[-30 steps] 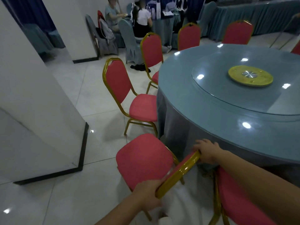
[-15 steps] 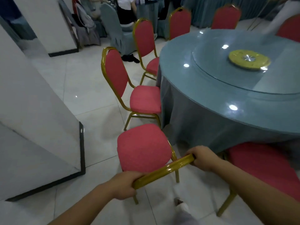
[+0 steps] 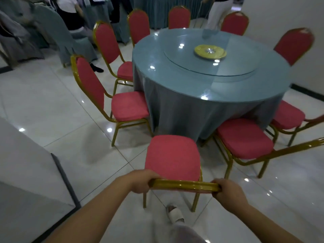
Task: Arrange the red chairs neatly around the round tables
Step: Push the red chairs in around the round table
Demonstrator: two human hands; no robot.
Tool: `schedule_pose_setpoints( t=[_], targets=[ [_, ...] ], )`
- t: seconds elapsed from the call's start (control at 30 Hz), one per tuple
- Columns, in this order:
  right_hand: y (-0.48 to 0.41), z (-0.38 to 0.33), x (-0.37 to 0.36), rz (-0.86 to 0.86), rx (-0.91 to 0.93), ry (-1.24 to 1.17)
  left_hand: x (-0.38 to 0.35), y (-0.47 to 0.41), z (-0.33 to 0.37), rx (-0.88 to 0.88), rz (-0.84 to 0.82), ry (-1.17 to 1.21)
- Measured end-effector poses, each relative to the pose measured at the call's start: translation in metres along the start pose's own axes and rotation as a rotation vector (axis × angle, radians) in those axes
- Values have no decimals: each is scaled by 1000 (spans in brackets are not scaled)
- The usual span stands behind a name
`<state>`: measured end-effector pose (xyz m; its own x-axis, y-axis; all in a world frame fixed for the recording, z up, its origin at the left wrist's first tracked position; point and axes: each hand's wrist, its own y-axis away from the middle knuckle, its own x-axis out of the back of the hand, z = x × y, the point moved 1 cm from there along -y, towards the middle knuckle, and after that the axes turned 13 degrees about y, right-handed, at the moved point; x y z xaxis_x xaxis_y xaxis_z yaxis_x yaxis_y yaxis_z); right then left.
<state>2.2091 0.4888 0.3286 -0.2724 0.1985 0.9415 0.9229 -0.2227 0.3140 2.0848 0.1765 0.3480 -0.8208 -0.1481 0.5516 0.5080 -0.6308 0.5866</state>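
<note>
Left grip and right grip each clasp the rounded gold metal top rail of the red chair. Chair is just short of the cloth-draped round bench, padded seat toward it, above glossy floor tiles.

Red chair, gold frame: upright, nearest, seat facing round blue-draped worktop; further red chairs ringed around it.

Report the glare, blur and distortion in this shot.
Head view: ceiling-light glare dots the top of the round table and the floor tiles; the people at top left are blurred; wide-angle distortion stretches the edges; the left hand and right hand on the backrest of the held chair look sharp.
</note>
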Motion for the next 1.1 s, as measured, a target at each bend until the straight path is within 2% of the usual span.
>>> schedule_pose_setpoints(
  t=[0.13, 0.23, 0.33, 0.67, 0.87, 0.97, 1.03, 1.1],
  targets=[
    [-6, -20, -6, 78, -57, -63, 15, -10, -8, -16, 263, -31],
    [-23, -32, -5, 56, -66, -44, 13, -21, -15, 16, 466, -56],
    [-33, -39, -10, 15, -53, -17, 14, -34, -23, 89, 542, -90],
    [-116, -65, 16, -33, -24, -73, 99, -89, -41, 184, 607, -48],
    [-179, -53, 44, -35, -14, -66, 145, -137, -35, 243, 570, -48],
    [-201, -49, 56, -162, 9, -94, 161, -152, -38, 235, 542, -36],
    [-211, -53, 67, -301, 70, -262, 166, -154, -40, 196, 531, 5],
    [-222, -71, 87, -407, 190, -438, 159, -149, -42, 123, 588, 81]
  ],
)
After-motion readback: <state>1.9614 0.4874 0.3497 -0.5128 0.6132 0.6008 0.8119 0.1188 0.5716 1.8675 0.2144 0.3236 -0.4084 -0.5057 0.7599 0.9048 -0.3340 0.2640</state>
